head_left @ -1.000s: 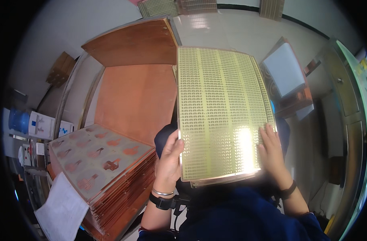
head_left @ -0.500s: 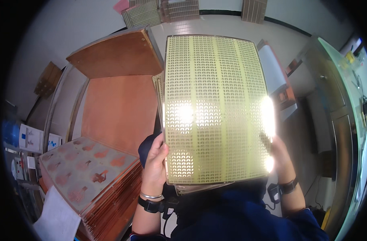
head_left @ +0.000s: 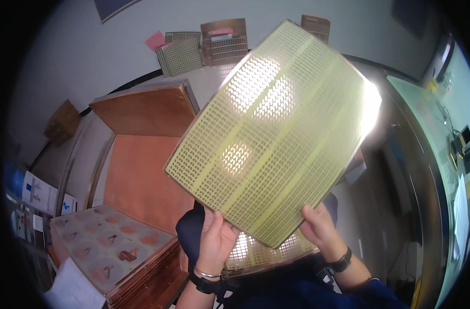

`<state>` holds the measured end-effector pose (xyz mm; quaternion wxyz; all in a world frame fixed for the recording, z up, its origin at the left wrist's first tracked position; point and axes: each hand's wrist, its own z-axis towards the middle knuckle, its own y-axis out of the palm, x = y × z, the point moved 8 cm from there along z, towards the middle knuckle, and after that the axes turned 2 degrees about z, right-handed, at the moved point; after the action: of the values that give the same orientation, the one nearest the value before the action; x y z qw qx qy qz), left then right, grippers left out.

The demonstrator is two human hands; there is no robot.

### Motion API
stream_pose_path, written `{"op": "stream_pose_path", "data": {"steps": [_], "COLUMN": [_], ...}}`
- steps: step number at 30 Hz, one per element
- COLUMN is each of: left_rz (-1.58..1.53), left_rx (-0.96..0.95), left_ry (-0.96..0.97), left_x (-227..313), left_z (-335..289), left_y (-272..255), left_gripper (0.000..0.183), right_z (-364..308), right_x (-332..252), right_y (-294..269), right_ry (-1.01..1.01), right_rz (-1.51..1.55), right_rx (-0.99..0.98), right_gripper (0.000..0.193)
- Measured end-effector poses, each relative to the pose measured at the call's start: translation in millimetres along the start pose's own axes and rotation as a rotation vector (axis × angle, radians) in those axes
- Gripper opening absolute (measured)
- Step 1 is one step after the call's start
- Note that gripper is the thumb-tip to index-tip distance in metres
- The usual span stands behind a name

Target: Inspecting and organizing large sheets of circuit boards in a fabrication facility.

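Left grip (head_left: 217,240) and right grip (head_left: 320,228) pinch the lower edges of a slanted yellow-green panel (head_left: 281,139)

Left hand (head_left: 215,246) and right hand (head_left: 323,229), two in all. Raised panel (head_left: 268,141), one; lap panels (head_left: 251,260), at least one visible. Black wristbands (head_left: 342,261), two; silver bracelet (head_left: 207,273), one. Far-left brown box (head_left: 63,122), one; lower-left white sheet (head_left: 74,287), one. Stacked plates (head_left: 145,283), too close-set to count.

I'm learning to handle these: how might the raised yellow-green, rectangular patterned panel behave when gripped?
The raised panel is probably stiff: it extends past the left hand and right hand without obvious drooping. Its glare suggests a smooth, possibly slippery face. Its thin edge hints at lightness.
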<state>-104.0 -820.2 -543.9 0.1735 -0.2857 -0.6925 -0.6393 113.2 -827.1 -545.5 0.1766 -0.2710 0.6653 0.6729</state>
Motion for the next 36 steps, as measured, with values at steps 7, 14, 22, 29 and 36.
{"op": "stream_pose_path", "data": {"steps": [7,14,22,29,36], "left_rz": [0.036,0.254,0.379,0.406,0.414], "left_rx": [0.047,0.262,0.325,0.332,0.264], "left_ry": [0.13,0.3,0.309,0.328,0.517], "left_x": [41,89,103,109,135], "left_z": [-5,-15,-17,-23,-27], "left_y": [-50,-92,-95,-87,-82], "left_gripper": [0.039,0.028,0.02,0.02,0.02], "right_z": [-1,-41,-48,-47,-40], "right_x": [-108,-160,-147,-143,-146], "right_y": [-71,-54,-47,-42,-35], "right_ry": [-0.298,-0.383,-0.3,-0.287,-0.318], "right_rz": [0.177,-0.512,-0.647,-0.622,-0.71], "right_rx": [0.096,0.286,0.279,0.245,0.273], "right_gripper": [0.033,0.039,0.025,0.028,0.022]}}
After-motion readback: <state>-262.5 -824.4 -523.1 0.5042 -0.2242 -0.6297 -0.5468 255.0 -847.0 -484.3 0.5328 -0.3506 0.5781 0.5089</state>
